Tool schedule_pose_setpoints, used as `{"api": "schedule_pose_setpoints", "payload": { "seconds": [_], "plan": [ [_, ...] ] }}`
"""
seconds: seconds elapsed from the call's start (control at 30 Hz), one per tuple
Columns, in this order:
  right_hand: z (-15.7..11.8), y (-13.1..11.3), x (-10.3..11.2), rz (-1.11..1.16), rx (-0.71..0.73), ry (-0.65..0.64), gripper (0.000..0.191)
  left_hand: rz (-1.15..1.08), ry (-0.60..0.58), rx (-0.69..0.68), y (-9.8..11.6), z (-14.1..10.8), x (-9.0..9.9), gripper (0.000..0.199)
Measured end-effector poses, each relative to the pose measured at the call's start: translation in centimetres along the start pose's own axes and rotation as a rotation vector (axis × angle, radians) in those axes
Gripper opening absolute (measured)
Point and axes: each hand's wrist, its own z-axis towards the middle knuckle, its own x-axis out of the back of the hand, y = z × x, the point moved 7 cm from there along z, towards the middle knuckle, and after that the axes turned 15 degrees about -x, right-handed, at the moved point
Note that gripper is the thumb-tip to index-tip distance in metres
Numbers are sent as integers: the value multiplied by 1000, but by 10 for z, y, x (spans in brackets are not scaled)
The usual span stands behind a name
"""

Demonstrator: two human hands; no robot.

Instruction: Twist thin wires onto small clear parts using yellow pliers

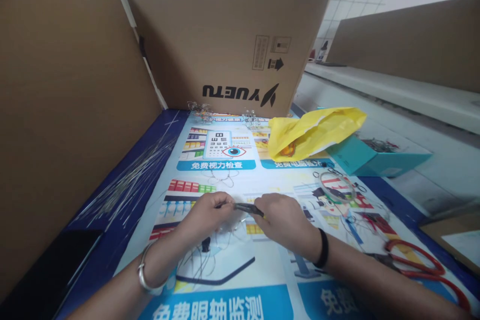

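Note:
Over the middle of the poster-covered table, my right hand (285, 222) is closed around a pair of pliers (248, 208), whose dark jaws point left. Their tips meet the fingers of my left hand (210, 217), which is pinched on a thin wire piece (235, 222). Blur and the fingers hide most of that piece; clear, shiny bits show just under the jaws. Loose thin wires (198, 262) lie on the poster below my left hand, and more curled wire (221, 177) lies beyond it.
Straight wires (127, 185) lie at left, near a black flat object (52, 270). Red-handled scissors (420, 260) and a wire coil (337, 187) are at right. Beyond are a yellow bag (318, 127), a teal box (378, 160) and beaded wire clusters (250, 119). Cardboard (225, 35) walls the back.

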Motion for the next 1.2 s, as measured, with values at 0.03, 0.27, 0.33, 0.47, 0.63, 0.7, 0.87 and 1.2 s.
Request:
{"api": "schedule_pose_setpoints", "payload": {
  "seconds": [0.03,0.27,0.33,0.47,0.63,0.7,0.87,1.2],
  "plan": [
    [-1,-1,2,-26,22,45,15,-2,-5,3,-1,0,1,14],
    [-7,-7,8,-112,115,239,8,-48,-73,14,-6,1,3,15],
    [-7,-8,8,-119,125,265,8,-74,-85,41,-6,0,3,16],
    [-7,-10,7,-129,152,302,8,-141,-113,71,-4,-1,1,17],
    [-7,-10,7,-136,164,321,9,-176,-127,76,-1,-2,1,19],
    [-7,-10,6,-141,166,320,9,-188,-138,70,-2,-2,0,20],
    [-7,-10,3,-151,166,309,8,-225,-158,68,-8,-1,-2,15],
    [-6,-9,-2,-154,150,255,5,-217,-144,85,-6,-2,-1,11]
  ]
}}
